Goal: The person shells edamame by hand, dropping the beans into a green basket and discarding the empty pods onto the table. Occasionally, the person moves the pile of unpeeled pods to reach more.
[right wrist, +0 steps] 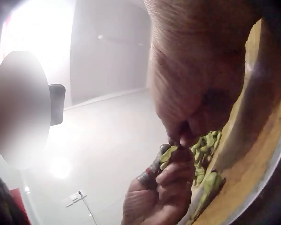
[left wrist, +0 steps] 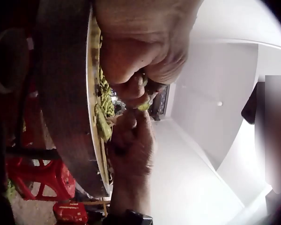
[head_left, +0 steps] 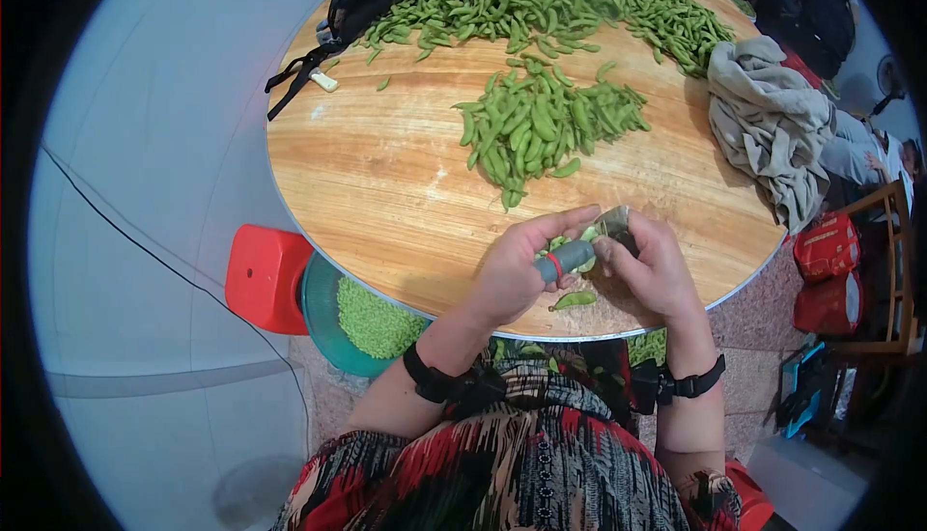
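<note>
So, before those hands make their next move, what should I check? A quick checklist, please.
1. Pod in hand: ok; the left hand pinches it.
2. Right hand's grip: cannot tell; its fingertips are partly hidden where the hands meet.
3. Thumb cover on: ok; it sits on the left thumb, with a red band.
4. More pods nearby: ok; a small pile lies on the table beyond the hands.
5. Work spot clear: not ok, I'd say; a loose pod lies by the hands.
6. Bowl nearby: ok; it stands below the table's left edge, with beans inside.
</note>
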Demonstrator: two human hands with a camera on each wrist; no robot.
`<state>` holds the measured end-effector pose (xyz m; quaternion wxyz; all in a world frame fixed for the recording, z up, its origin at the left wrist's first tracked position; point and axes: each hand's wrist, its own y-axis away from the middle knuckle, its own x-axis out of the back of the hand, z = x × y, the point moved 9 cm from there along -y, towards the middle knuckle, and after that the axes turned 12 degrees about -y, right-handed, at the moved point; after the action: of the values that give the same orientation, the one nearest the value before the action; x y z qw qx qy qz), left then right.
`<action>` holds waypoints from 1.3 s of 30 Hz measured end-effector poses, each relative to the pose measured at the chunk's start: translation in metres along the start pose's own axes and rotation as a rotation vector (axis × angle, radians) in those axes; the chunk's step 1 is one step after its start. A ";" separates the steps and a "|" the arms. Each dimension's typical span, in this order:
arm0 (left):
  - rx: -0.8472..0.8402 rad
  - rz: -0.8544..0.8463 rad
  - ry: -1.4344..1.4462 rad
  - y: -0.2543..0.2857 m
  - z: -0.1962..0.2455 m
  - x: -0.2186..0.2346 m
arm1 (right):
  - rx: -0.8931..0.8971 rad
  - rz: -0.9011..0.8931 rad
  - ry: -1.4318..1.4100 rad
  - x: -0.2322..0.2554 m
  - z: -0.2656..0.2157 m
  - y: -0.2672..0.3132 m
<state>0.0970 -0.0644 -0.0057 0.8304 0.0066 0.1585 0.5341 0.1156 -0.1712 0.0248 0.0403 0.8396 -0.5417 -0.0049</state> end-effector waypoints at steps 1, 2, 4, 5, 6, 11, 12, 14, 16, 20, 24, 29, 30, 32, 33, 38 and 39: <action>-0.017 0.042 -0.001 0.000 0.003 0.002 | 0.001 0.003 -0.002 -0.001 0.005 -0.003; -0.016 0.039 -0.003 -0.001 0.001 0.001 | 0.070 0.094 -0.053 0.007 0.009 -0.007; -0.265 0.147 -0.572 0.001 0.022 0.001 | 0.138 0.187 -0.103 0.016 0.006 -0.008; -0.265 0.145 -0.572 0.001 0.021 -0.001 | 0.049 0.193 -0.218 0.015 0.012 -0.008; -0.294 0.181 -0.637 0.003 0.022 -0.002 | -0.040 0.198 -0.333 0.013 0.019 -0.008; -0.395 0.264 -0.738 0.007 0.035 -0.006 | -0.066 0.208 -0.383 0.009 0.022 -0.010; -0.423 0.286 -0.749 0.008 0.036 -0.006 | -0.068 0.206 -0.363 0.009 0.023 -0.010; -0.452 0.309 -0.760 0.008 0.037 -0.004 | -0.102 0.176 -0.441 0.007 0.026 -0.010; -0.591 0.329 -0.920 0.011 0.045 -0.008 | -0.135 0.147 -0.519 0.003 0.029 -0.010; -0.640 0.274 -0.953 0.013 0.050 -0.010 | -0.165 0.102 -0.988 -0.010 0.030 -0.009; -0.363 0.133 -0.181 0.001 0.027 0.005 | -0.156 0.167 -1.135 -0.015 0.033 -0.014; -0.059 0.033 0.376 -0.009 -0.002 0.007 | 0.038 0.300 -0.629 -0.004 0.009 -0.018; -0.036 -0.008 0.393 -0.009 -0.003 0.006 | 0.076 0.312 -0.483 -0.002 0.003 -0.019; -0.015 -0.048 0.417 -0.007 -0.006 0.006 | 0.071 0.296 -0.518 0.004 0.007 -0.025; -0.015 -0.010 0.394 -0.008 -0.008 0.009 | 0.070 0.281 -0.556 0.009 0.010 -0.028; -0.116 0.213 0.465 0.010 0.004 0.044 | 0.158 0.097 0.493 0.006 -0.019 -0.030; -0.139 0.328 0.453 0.017 0.010 0.063 | 0.119 -0.052 0.515 -0.007 -0.015 -0.030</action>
<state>0.1090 0.0003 -0.0093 0.6748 -0.1441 0.2997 0.6589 0.1406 -0.1521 0.0375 0.1274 0.8278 -0.4911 0.2394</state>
